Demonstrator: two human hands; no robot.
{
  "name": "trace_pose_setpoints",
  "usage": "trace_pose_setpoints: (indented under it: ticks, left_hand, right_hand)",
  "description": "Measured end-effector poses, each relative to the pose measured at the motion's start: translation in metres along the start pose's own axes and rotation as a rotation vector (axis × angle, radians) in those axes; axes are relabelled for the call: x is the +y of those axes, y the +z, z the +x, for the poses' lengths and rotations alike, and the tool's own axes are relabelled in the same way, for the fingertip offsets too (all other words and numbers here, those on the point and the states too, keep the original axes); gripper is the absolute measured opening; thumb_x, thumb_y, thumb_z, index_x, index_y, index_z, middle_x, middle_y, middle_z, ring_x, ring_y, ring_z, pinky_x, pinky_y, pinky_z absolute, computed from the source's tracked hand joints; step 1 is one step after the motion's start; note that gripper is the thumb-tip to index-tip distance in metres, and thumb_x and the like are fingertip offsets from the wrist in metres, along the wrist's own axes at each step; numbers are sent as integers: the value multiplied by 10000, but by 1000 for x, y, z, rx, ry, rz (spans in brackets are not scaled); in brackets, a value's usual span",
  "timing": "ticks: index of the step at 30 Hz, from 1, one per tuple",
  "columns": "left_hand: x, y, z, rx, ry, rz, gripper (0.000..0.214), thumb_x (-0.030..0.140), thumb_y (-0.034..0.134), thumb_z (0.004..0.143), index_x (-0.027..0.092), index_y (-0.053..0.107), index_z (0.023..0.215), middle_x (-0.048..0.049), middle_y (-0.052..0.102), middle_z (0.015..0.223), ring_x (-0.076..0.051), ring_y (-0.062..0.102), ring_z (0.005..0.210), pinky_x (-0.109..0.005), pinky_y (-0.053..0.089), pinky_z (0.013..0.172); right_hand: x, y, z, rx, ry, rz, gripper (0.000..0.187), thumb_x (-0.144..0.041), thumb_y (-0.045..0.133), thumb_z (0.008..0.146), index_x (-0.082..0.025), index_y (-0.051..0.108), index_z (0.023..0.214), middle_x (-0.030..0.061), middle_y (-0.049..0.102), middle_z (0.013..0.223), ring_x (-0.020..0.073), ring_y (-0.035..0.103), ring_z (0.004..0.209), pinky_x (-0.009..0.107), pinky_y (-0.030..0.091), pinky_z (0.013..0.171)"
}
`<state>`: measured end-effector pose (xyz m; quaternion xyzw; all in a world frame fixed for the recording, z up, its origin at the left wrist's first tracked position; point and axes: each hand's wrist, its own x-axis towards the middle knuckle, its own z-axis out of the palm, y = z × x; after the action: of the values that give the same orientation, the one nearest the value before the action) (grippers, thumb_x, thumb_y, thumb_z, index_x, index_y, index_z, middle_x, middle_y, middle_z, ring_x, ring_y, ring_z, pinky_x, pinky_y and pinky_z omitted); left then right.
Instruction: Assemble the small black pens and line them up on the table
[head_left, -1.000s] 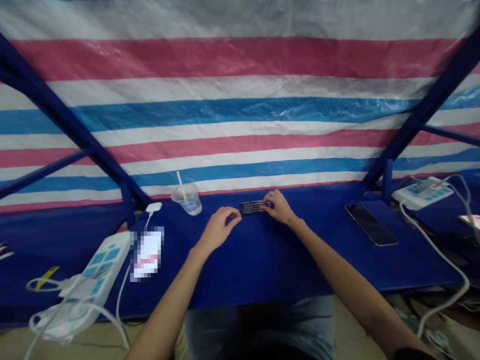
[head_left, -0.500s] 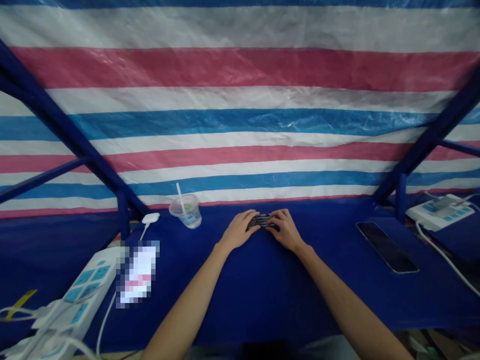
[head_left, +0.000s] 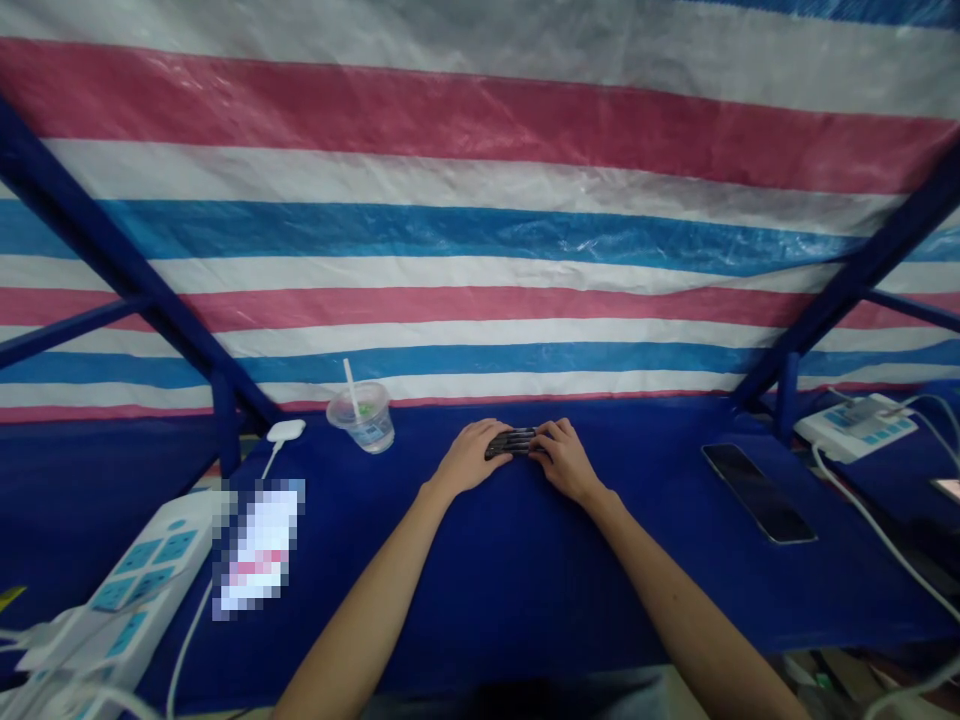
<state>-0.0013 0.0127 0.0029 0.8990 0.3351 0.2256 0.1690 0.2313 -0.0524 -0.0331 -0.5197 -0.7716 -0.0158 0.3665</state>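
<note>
Flat bundle of dark rods (head_left: 511, 443) lies on the blue-covered desk (head_left: 480, 590), centred between both hands, its long side running left to right. Left hand (head_left: 471, 458): fingers (head_left: 495, 437) pressed together, curled over the bundle's left end. Right hand (head_left: 566, 462): fingers (head_left: 547, 435) likewise closed up on its right end. Far left of the hands, a clear plastic cup (head_left: 364, 418) with a straw. Near right, a black smartphone (head_left: 759, 492). Near left, a white power strip (head_left: 142, 590) beside a pixelated item (head_left: 259, 550).
</note>
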Motion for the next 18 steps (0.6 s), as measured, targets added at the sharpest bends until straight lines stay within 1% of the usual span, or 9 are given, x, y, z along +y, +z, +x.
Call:
trace_pose_setpoints:
  ticks: [3,5,7,9,10,11,13,15,18]
  left_hand:
    - [1,0,-1,34,30,-13,512,426,737,923,301,596,1399,-61,584,1469,-283,536,1379,-472,409,1201]
    - [1,-1,-2,92,56,-36,519,443,740,921,300,602,1401,-68,570,1482,-282,528,1387,-477,414,1200]
    - [1,-3,-3,191,75,-79,370,417,706,954,283,675,1298,-68,629,1398,-266,569,1329,-471,450,1161]
    - [1,-5,-3,298,80,-124,201,377,663,989,259,744,1131,-64,711,1217,-246,638,1193,-452,505,1074]
    - [1,-6,-4,339,75,-138,169,363,653,998,251,760,1064,-60,735,1125,-237,661,1116,-441,524,1024]
    - [1,-7,-4,368,63,-143,161,357,654,998,247,768,1021,-55,747,1053,-231,673,1049,-431,533,981]
    - [1,-7,-4,400,34,-130,151,354,673,988,245,777,987,-45,758,972,-224,679,960,-419,533,924]
    - [1,-7,-5,415,20,-111,146,355,684,982,245,780,972,-36,762,943,-219,678,920,-409,528,894]
    - [0,-6,-6,444,27,-105,161,369,681,983,242,779,969,-32,766,929,-213,680,892,-398,526,870]
  right_hand:
    - [2,0,0,26,-10,17,76,-150,650,944,-200,706,954,89,675,1079,257,505,957,429,452,869]
    - [2,-1,0,59,-1,38,89,-151,620,965,-200,694,979,87,685,1079,253,512,963,426,443,880]
    - [3,-2,1,83,12,60,107,-156,586,985,-203,679,1005,85,699,1051,253,531,970,420,438,875]
    - [3,-3,1,108,37,75,124,-166,553,1002,-206,669,1025,85,704,992,254,555,959,410,438,854]
    - [4,-3,2,121,52,78,133,-171,539,1009,-205,666,1031,87,701,969,253,565,951,404,440,845]
    - [4,-4,2,133,64,80,142,-175,526,1014,-203,663,1033,89,699,958,252,574,946,399,441,839]
    - [3,-5,2,133,73,70,163,-172,497,1025,-200,657,1043,95,703,981,248,588,943,390,437,836]
    - [1,-7,2,91,54,46,191,-162,470,1037,-197,647,1099,94,713,1019,240,602,937,386,424,839]
    - [-6,-11,3,23,-25,-12,272,-119,448,1026,-186,616,1228,96,714,1063,235,618,947,389,412,863]
